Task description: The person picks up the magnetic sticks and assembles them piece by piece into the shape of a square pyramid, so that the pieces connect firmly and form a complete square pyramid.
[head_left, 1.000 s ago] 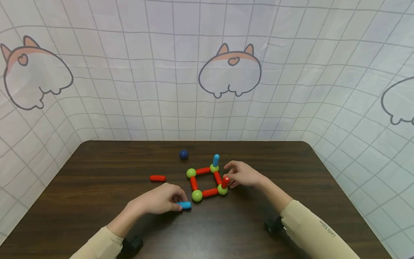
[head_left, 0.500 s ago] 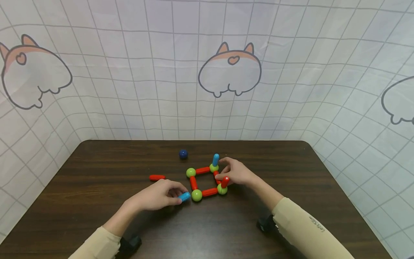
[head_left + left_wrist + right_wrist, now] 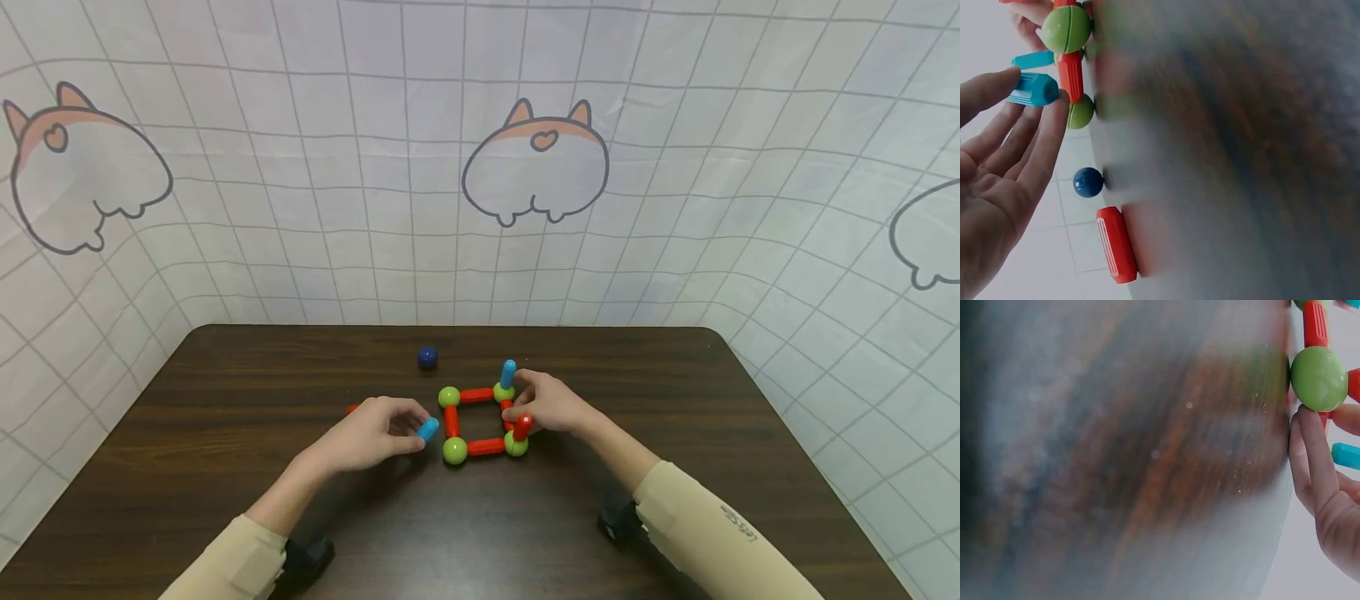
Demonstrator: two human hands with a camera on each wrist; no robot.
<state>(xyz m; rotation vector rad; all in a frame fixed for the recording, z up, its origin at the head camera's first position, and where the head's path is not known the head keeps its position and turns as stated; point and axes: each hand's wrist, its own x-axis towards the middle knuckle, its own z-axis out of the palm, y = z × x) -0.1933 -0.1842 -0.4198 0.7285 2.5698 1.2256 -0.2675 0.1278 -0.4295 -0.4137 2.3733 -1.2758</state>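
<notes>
My left hand (image 3: 375,435) pinches a blue magnetic rod (image 3: 428,430) between thumb and fingertips, tilted, just left of a square of red rods and green balls. One green ball (image 3: 454,451) forms its near-left corner. My right hand (image 3: 553,403) holds the square's right side, its thumb and fingers about the red rod (image 3: 507,408) there, which they partly cover. A second blue rod (image 3: 508,374) stands up from the far-right ball, and an upright red rod (image 3: 522,427) tops the near-right ball (image 3: 1319,378).
Behind the square, a dark blue ball (image 3: 427,358) rests on the brown table (image 3: 262,367). A loose red rod (image 3: 1117,245) lies to the left, mostly hidden behind my left hand in the head view. A white gridded cloth (image 3: 375,208) hangs beyond the table.
My left hand has raised the blue rod off the table, moved it away from me and tilted it up. The right hand has moved left onto the square's right side; the square has turned slightly.
</notes>
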